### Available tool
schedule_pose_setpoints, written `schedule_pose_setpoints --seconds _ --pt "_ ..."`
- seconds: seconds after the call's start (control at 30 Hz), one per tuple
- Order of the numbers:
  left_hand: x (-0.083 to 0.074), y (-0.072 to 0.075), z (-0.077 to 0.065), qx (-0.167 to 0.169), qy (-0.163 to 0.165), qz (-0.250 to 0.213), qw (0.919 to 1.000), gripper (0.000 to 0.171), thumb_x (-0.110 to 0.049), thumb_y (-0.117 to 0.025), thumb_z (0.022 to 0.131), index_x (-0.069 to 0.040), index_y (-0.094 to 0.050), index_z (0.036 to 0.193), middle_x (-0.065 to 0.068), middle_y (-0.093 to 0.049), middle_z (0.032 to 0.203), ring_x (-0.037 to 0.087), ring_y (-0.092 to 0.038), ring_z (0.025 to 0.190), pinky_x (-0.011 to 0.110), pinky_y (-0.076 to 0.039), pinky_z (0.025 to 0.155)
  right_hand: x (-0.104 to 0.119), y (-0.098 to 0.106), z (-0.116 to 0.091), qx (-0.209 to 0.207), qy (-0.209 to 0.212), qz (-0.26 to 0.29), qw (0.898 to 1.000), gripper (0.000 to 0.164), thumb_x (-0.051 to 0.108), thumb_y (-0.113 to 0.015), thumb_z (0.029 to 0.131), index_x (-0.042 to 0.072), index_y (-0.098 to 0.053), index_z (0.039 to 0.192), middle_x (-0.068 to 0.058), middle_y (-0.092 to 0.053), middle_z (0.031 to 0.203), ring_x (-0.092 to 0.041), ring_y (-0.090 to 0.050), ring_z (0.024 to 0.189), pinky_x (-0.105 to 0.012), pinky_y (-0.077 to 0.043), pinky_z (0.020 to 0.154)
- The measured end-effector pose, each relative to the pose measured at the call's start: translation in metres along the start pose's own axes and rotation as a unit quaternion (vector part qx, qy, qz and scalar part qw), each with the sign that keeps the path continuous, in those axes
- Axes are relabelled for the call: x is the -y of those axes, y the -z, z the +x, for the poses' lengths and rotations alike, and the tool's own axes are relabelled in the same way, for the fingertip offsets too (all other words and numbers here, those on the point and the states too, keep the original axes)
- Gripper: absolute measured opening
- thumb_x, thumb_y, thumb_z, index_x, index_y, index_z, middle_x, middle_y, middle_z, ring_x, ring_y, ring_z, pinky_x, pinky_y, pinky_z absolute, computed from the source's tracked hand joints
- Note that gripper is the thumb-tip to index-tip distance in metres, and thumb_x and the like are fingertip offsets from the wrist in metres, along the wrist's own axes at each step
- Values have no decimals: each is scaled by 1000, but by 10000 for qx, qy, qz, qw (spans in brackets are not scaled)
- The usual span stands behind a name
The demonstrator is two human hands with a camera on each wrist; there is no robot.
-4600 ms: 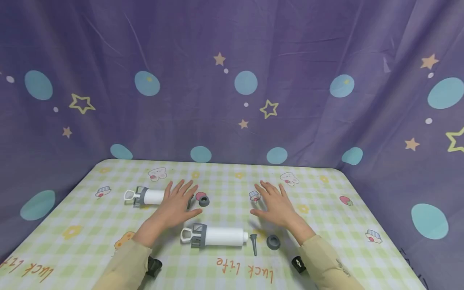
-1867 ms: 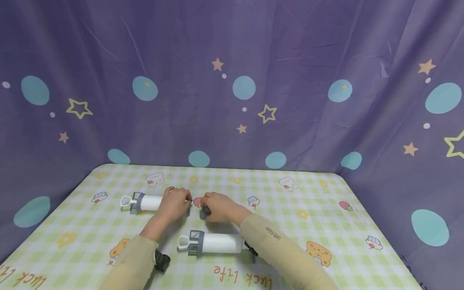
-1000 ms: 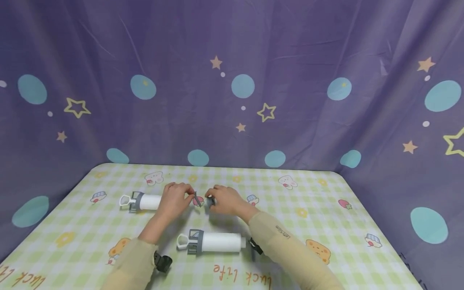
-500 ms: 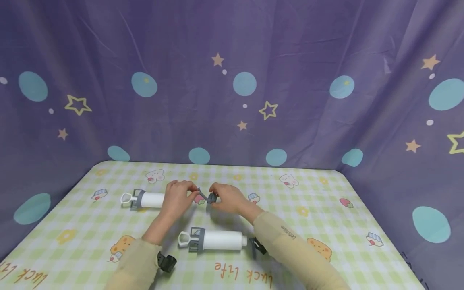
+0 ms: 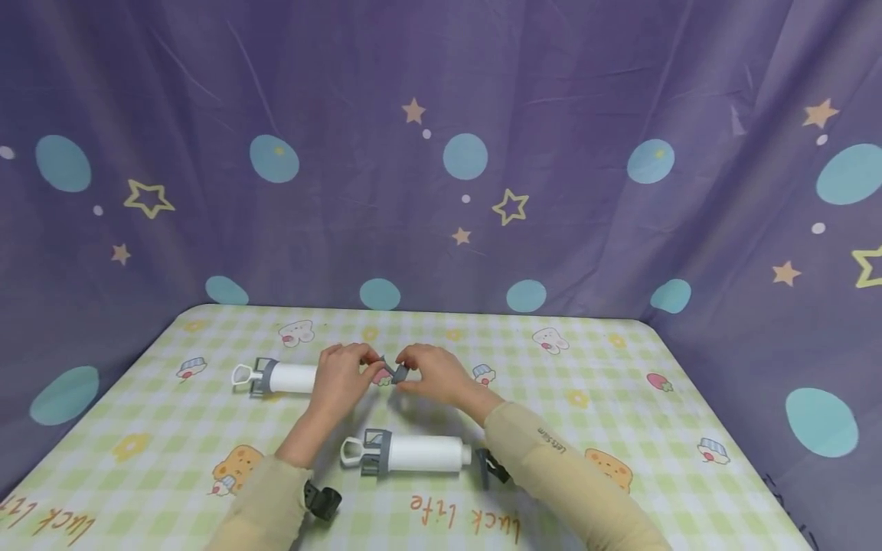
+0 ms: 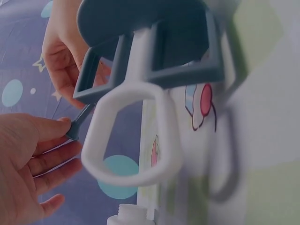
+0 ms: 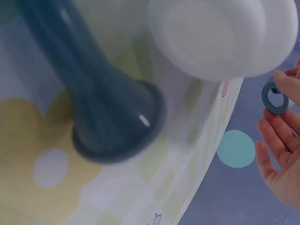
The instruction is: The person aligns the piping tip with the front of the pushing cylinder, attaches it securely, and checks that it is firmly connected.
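In the head view my left hand (image 5: 341, 381) pinches a slim grey nozzle (image 5: 387, 366) between thumb and fingertips. My right hand (image 5: 437, 375) holds a grey ring cap (image 5: 401, 373) facing it. Nozzle and cap meet above the table; how deep the nozzle sits in the cap cannot be made out. In the left wrist view, the nozzle's flared end (image 6: 74, 129) is at my left thumb. The right wrist view shows the cap's round opening (image 7: 275, 97) between my right thumb and fingers. A white syringe-like tube (image 5: 292, 377) with grey collar and loop handle lies partly behind my left hand.
A second white tube (image 5: 426, 453) lies nearer me, its loop handle to the left. Another grey nozzle (image 5: 484, 468) lies just right of its tip, beside my right sleeve (image 5: 551, 459). The checked table (image 5: 386, 513) ends at a purple curtain (image 5: 586, 237).
Both hands were spread flat above the table; they have since picked up the nozzle and ring cap. Over the last second the two pieces have come together. The tubes stay put.
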State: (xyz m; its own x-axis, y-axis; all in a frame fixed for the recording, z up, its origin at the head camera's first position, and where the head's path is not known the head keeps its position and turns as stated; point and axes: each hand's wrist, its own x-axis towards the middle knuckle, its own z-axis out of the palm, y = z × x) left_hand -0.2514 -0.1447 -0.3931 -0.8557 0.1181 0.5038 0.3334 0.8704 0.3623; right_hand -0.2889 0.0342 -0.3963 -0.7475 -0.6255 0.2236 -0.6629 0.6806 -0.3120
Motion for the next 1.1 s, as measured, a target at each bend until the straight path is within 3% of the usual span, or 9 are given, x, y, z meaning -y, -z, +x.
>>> schedule_pose_setpoints --seconds 0.37,1.1 --pt "-5 -3 -1 -100 -12 -222 9997 11 -22 -72 76 -13 -66 77 -2 -67 72 16 -58 64 47 -40 89 0 -2 1 -252 160 -9 9996 42 33 -71 78 13 -59 111 1 -62 97 -13 -59 87 -24 -48 74" --pt "-15 -9 -3 191 -187 -306 9992 4 -12 -69 79 -8 -68 79 1 -68 76 17 -63 71 45 -43 88 2 -4 3 -437 25 350 9984 33 26 -70 80 13 -61 109 2 -64 104 -11 -60 86 -20 -48 73"
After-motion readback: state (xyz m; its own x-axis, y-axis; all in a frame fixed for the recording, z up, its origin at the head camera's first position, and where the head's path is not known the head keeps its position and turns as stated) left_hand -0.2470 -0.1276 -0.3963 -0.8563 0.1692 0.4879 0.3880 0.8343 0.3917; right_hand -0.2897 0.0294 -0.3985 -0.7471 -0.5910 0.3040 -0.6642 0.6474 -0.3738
